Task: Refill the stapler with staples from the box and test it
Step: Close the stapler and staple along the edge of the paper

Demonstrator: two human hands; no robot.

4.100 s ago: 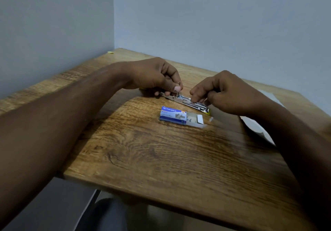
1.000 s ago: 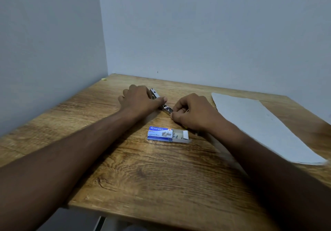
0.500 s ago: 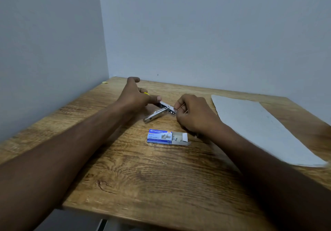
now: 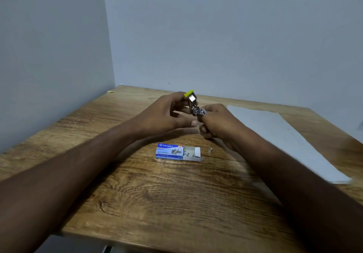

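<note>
A small metal stapler (image 4: 194, 105) with a yellow top is held above the wooden table between both hands. My left hand (image 4: 167, 115) grips its raised yellow end with the fingers. My right hand (image 4: 216, 123) holds the metal lower part, and most of that part is hidden by the fingers. Nearer to me on the table lies a blue staple box (image 4: 170, 151), its white tray slid out to the right with staples visible inside. A short loose strip of staples (image 4: 210, 150) rests just right of the box.
A white sheet of paper (image 4: 284, 134) lies on the right side of the wooden table (image 4: 157, 203). Grey walls meet in a corner behind the table. A tiny yellow scrap (image 4: 110, 91) sits at the far left corner.
Both hands have lifted the stapler off the table and tilted it up, yellow end now highest. A loose staple strip now shows right of the box.
</note>
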